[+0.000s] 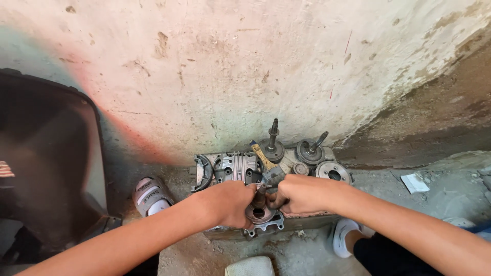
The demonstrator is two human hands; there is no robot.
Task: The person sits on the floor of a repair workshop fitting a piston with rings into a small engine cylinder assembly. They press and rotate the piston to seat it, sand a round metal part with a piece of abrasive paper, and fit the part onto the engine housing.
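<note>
A head-worn camera looks down at two bare arms reaching forward over a low slab [307, 221] on a dusty floor [440, 194], set against a stained plaster wall [255, 61].

Both hands meet at the slab's near edge. The left hand [227, 203] is curled tight, and the right hand [302, 194] is closed too, the two pressed on either side of a shaft [259, 197] that stands roughly upright from a round crank web [259, 213]. The shaft lies between the two grips, touching both, its long axis pointing up toward the camera; neither hand is clearly nearer. A hammer [268, 166] with a wooden handle lies just beyond the knuckles, its handle angled up and left toward the wall (whether the right hand holds it cannot be told).

Counted along the slab's far edge: one finned cylinder head [236, 167] at the left, with one curved part [202, 173] beside it; two crank halves [273, 148] [311, 151] with shafts sticking up; one flat disc [333, 171] at the right; one small ring [300, 168].

Two feet in white sandals flank the slab, left [150, 195] and right [345, 236]. A dark panel [46, 163] fills the left side. A pale scrap [414, 182] lies on the floor at right.
</note>
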